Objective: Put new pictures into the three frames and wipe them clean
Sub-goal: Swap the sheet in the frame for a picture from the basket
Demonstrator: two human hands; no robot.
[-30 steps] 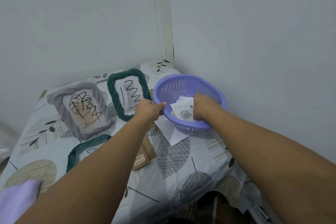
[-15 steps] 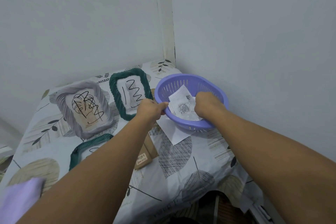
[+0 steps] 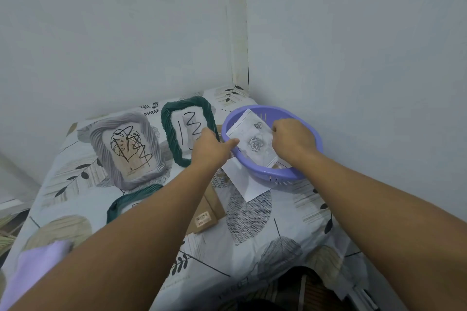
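No word or number reads clearly. The brown cardboard piece point(image 3: 206, 212) near the middle of the surface carries a small white barcode label point(image 3: 203, 217) with print too small to make out. Black marker scribbles cross the grey frame point(image 3: 126, 151) and the green frame point(image 3: 188, 128), spelling nothing certain.

Two walls are closing in the upper right corner, right behind the purple basket point(image 3: 271, 176). The grey frame point(image 3: 126, 149) and two green frames point(image 3: 188, 128) (one half hidden under the forearm) are crowding the left half. Bare tablecloth point(image 3: 273, 240) is lying open at lower centre, beside the cardboard box point(image 3: 207, 212).
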